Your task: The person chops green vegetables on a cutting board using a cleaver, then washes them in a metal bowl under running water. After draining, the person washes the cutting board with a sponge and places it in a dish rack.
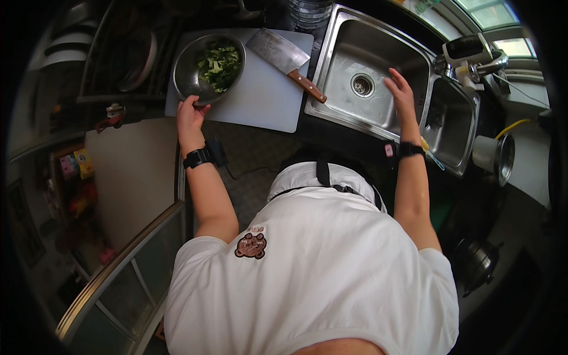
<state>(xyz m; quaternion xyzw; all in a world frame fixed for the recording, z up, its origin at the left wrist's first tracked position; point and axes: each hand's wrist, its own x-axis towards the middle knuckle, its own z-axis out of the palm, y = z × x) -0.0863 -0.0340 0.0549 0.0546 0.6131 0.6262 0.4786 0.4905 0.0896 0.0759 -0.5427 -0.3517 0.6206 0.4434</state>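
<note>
My left hand (192, 116) grips the near rim of a stainless steel bowl (185, 73), which holds chopped green leafy pieces, maybe broccoli (220, 67). The bowl is on the left part of a white cutting board (262, 106). To its right a cleaver (279, 48) lies flat, its wooden handle (307, 86) reaching over the board's edge to the sink rim. Over the right side of the large steel sink basin (355, 53) is my right hand (400, 92), fingers apart, holding nothing.
A faucet (490, 64) stands at the right of the sink, above a smaller basin (448, 120). A metal pot (488, 153) is at the far right. Stacked clear containers (310, 13) stand behind the board. A dark rack with a plate (144, 62) is at the left, near a sliding glass door (128, 284).
</note>
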